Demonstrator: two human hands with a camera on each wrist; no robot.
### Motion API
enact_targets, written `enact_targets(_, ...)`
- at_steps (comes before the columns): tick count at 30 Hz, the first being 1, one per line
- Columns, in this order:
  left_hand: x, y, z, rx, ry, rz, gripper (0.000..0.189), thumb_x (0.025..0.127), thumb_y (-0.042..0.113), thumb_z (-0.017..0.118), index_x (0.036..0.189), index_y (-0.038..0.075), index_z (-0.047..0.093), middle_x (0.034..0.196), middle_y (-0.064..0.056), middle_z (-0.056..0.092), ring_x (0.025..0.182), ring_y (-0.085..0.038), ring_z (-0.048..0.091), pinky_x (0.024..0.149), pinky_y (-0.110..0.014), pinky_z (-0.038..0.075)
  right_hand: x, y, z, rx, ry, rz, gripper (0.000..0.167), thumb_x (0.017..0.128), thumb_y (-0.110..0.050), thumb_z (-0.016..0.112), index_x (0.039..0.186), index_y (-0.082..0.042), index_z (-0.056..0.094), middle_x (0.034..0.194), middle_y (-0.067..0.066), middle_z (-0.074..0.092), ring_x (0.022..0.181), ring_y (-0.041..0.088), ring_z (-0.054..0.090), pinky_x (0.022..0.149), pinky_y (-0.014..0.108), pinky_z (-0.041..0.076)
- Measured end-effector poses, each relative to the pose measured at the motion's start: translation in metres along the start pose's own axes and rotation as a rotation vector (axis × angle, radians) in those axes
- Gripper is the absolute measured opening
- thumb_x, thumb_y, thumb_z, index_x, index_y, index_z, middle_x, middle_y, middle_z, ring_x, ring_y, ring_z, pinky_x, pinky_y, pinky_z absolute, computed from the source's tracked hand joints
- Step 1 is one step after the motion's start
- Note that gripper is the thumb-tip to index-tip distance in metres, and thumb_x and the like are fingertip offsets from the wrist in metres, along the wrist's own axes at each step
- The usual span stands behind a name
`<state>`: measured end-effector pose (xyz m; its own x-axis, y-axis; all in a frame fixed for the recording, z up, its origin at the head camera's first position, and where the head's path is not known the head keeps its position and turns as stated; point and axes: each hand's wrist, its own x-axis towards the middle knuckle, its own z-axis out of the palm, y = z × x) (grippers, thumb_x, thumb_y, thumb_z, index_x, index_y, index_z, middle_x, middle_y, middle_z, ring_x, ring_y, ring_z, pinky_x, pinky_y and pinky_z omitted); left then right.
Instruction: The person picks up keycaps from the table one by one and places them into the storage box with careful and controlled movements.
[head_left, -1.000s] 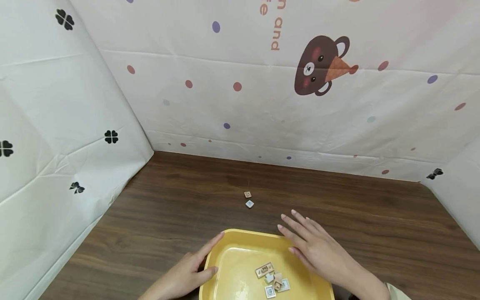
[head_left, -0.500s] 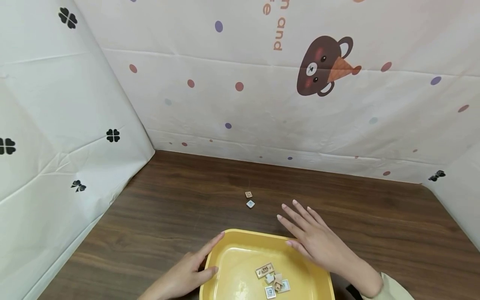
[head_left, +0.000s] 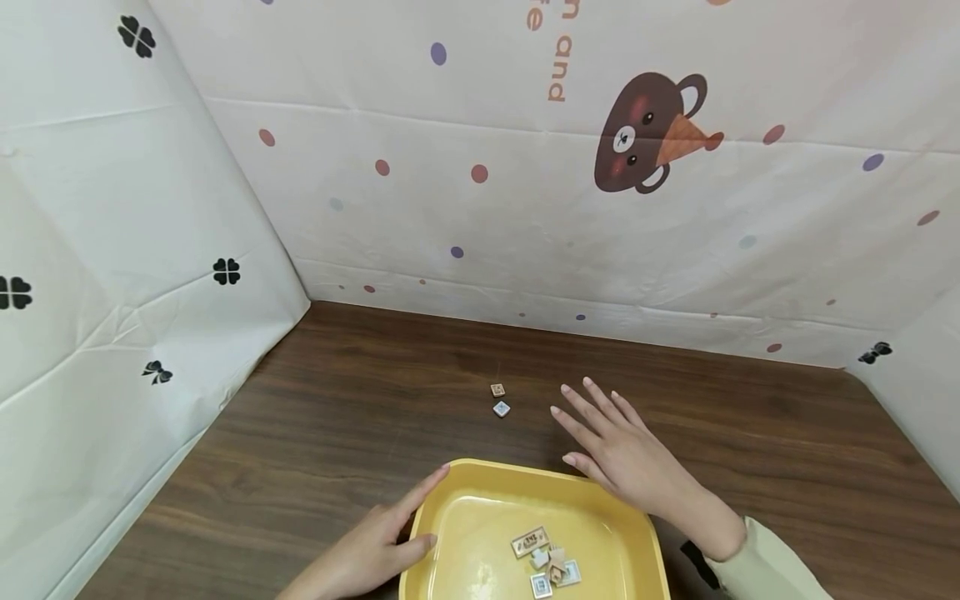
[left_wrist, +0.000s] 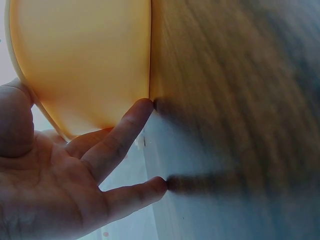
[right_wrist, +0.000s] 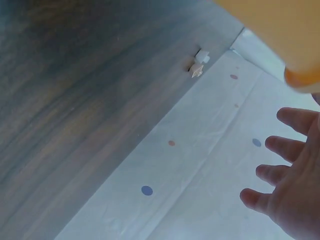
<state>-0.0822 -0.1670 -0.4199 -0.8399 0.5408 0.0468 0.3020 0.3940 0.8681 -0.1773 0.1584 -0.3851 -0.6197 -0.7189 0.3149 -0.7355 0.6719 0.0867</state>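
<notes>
A yellow plastic tray [head_left: 467, 533] lies at the front of the table. My left hand [head_left: 375, 550] grips its left wall, thumb over the rim on the inside and fingers along the outside; the left wrist view shows fingertips against the wall. My right hand [head_left: 630, 458] is spread over the tray's far right corner, fingers pointing away and holding nothing. Inside the tray is a small heap of several wooden pieces, among them a printed tan rectangle [head_left: 530, 542] and a white square tile [head_left: 541, 585]. Beyond it, a tan tile [head_left: 498, 390] and a white tile [head_left: 502, 409] lie close together.
The dark wooden table [head_left: 360, 400] runs back to a white cloth wall [head_left: 525, 225] printed with dots and a bear. Another white cloth [head_left: 135, 250] with clover prints bounds the left side. A black strap [head_left: 699, 565] shows under the right wrist.
My right hand has slid forward, away from me, from inside the tray's right side to beyond its far right corner. The left hand and the tray have stayed put.
</notes>
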Motion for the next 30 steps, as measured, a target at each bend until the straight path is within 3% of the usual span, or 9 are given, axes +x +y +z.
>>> enact_targets(21,-0.001,0.002,0.001,-0.003,-0.005,-0.032,0.067,0.091,0.015,0.054,0.147,0.019,0.018,0.074,0.008,0.06,0.063,0.0,0.057,0.062,-0.02,0.046,0.035,0.019,0.013,0.031,-0.011,0.049,0.054,0.094,-0.044,0.043,0.138,-0.013,0.041,0.147,0.013,0.025,0.136,0.034,0.012,0.102,0.056,0.018)
enact_targets(30,-0.001,0.001,0.0,-0.03,-0.014,-0.031,0.067,0.092,0.015,0.053,0.147,0.018,0.017,0.073,0.007,0.062,0.061,-0.002,0.059,0.06,-0.021,0.047,0.051,0.022,0.016,0.132,-0.041,0.102,0.054,0.094,-0.039,0.045,0.141,-0.014,0.036,0.149,0.012,0.022,0.137,0.034,0.01,0.104,0.056,0.013)
